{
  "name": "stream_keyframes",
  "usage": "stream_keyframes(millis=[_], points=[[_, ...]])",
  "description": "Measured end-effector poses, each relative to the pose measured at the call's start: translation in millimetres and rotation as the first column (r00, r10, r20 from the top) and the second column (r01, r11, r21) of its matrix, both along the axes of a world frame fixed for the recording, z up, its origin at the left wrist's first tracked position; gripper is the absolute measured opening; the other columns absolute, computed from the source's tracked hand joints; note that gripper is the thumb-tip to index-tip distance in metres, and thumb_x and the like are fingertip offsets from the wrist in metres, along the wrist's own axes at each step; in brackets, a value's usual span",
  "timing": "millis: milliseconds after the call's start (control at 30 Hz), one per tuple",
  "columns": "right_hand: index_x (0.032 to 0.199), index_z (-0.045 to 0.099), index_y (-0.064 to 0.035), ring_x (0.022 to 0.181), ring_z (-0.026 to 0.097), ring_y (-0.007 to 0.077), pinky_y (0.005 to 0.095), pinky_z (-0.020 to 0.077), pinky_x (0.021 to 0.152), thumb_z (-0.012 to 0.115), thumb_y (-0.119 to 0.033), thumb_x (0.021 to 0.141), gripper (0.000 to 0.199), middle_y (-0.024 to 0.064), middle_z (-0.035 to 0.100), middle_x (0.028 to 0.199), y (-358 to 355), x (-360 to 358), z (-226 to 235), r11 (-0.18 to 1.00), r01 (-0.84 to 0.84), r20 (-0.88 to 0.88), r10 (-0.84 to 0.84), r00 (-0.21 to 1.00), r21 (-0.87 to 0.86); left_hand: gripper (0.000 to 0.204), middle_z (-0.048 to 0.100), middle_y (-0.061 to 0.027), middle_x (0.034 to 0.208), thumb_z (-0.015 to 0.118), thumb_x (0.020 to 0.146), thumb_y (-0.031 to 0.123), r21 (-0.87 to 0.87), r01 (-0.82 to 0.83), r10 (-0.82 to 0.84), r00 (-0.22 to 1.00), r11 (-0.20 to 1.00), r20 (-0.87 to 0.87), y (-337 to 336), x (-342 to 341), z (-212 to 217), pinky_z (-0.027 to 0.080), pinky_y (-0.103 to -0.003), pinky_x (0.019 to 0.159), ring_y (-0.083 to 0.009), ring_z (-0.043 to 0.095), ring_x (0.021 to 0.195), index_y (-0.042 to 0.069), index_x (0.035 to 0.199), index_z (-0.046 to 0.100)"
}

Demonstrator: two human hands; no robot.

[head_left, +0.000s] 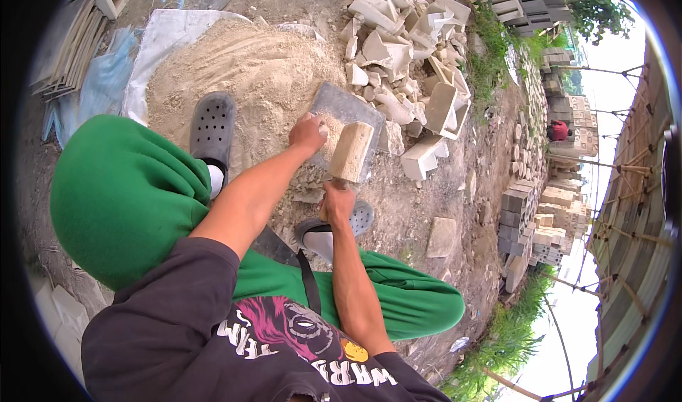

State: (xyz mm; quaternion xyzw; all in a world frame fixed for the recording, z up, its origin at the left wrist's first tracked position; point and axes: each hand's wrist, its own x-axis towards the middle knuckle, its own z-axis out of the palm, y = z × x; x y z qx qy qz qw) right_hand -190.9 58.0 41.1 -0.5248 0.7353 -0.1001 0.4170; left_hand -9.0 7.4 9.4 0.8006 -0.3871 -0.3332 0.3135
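My right hand (337,203) is closed round the handle of a wooden mallet (352,152), whose blocky pale head hangs over a flat dark grey slab (328,102). To its left, my left hand (308,135) has its fingers curled together over the slab, around a small pale chunk (324,127) that is mostly hidden. Crumbs and powder lie on the slab under that hand. Beyond and to the left spreads a heap of beige powder (241,64), partly on a white sheet (160,36).
Broken pale cast pieces (398,54) are piled past the slab. My grey clogs (213,126) stand either side of the work spot. Stacked thin boards (71,43) and a blue plastic sheet (106,75) lie far left. Grey blocks (517,213) are stacked at the right.
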Motion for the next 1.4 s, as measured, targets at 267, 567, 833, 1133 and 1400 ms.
stream_keyframes(millis=[267, 567, 833, 1133, 1400], points=[[0.08, 0.067, 0.002, 0.049, 0.061, 0.0175, 0.0331, 0.0488, 0.047, 0.072, -0.012, 0.08, 0.015, 0.0076, 0.063, 0.065, -10, 11, -3, 0.997, 0.078, 0.168, -0.077, 0.983, 0.005, 0.047, 0.059, -0.008, 0.117, 0.076, 0.078, 0.029, -0.026, 0.17, -0.162, 0.969, 0.985, 0.184, 22, 10, -5, 0.051, -0.043, 0.094, -0.0302, 0.06, 0.113, 0.017, 0.121, 0.063], [0.075, 0.066, 0.006, 0.051, 0.065, 0.0204, 0.0349, 0.0521, 0.051, 0.073, -0.017, 0.075, 0.024, 0.0084, 0.064, 0.06, -43, -12, -37, 0.999, -0.041, 0.076, 0.042, 0.996, -0.02, 0.048, 0.055, -0.0064, 0.114, 0.076, 0.077, 0.026, -0.072, -0.265, 0.274, 0.932, 0.962, 0.235, 26, 26, 0, 0.048, -0.043, 0.093, -0.0264, 0.056, 0.112, 0.017, 0.122, 0.06], [0.072, 0.068, 0.0048, 0.052, 0.066, 0.02, 0.034, 0.0522, 0.053, 0.072, -0.023, 0.076, 0.028, 0.0113, 0.067, 0.062, -35, 31, 33, 0.994, -0.099, 0.024, 0.098, 0.995, 0.048, 0.049, 0.053, -0.0064, 0.118, 0.074, 0.077, 0.022, -0.057, -0.258, 0.262, 0.908, 0.964, 0.326, 51, 42, -28, 0.043, -0.044, 0.098, -0.0269, 0.052, 0.117, 0.018, 0.123, 0.059], [0.078, 0.069, 0.0034, 0.053, 0.068, 0.022, 0.0348, 0.0521, 0.054, 0.073, -0.028, 0.077, 0.031, 0.0102, 0.067, 0.061, -6, 18, -32, 0.947, -0.114, 0.071, 0.141, 0.987, -0.3, 0.053, 0.052, -0.0091, 0.138, 0.067, 0.083, 0.019, -0.274, 0.092, 0.062, 0.861, 0.957, 0.504, 47, 24, -22, 0.034, -0.047, 0.112, -0.0277, 0.044, 0.135, 0.012, 0.134, 0.056], [0.077, 0.067, 0.0032, 0.049, 0.065, 0.0204, 0.0353, 0.0516, 0.049, 0.075, -0.022, 0.077, 0.026, 0.0099, 0.065, 0.062, -21, 7, -26, 0.955, 0.04, 0.187, 0.016, 0.982, -0.295, 0.06, 0.044, -0.0126, 0.154, 0.065, 0.088, 0.024, -0.165, 0.356, -0.21, 0.801, 0.92, 0.56, 57, 1, -18, 0.025, -0.046, 0.122, -0.0289, 0.037, 0.145, 0.004, 0.142, 0.049]])
